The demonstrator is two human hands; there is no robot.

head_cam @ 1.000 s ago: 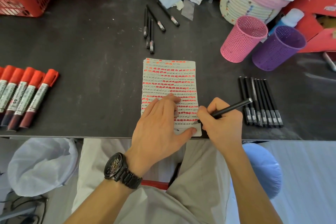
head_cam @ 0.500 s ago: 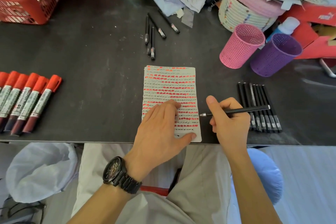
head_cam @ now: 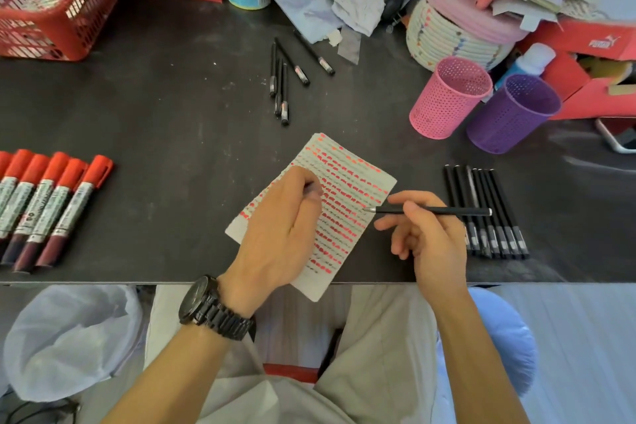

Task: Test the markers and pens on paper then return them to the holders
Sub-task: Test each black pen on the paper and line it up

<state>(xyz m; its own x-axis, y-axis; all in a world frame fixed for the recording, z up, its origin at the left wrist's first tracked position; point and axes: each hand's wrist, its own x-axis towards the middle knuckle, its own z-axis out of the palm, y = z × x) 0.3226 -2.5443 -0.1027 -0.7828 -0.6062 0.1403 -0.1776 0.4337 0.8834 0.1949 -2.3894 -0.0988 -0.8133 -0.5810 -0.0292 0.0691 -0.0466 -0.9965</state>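
The right hand (head_cam: 430,244) pinches a slim black pen (head_cam: 444,211) that lies level, left to right, its tip pointing left over the red-marked white paper (head_cam: 347,196). The left hand (head_cam: 278,234) curls on the paper; I cannot tell its grip.

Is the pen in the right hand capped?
No: the right hand holds the black pen with its bare metal tip showing, aimed at the paper.

This looks like my cluttered home desk (head_cam: 172,120). A red plastic basket (head_cam: 69,31) sits at ten o'clock, a woven rope basket (head_cam: 447,41) at one o'clock, and a pink holder (head_cam: 447,103), a purple holder (head_cam: 509,117) and a red shoe box (head_cam: 564,41) at two o'clock.
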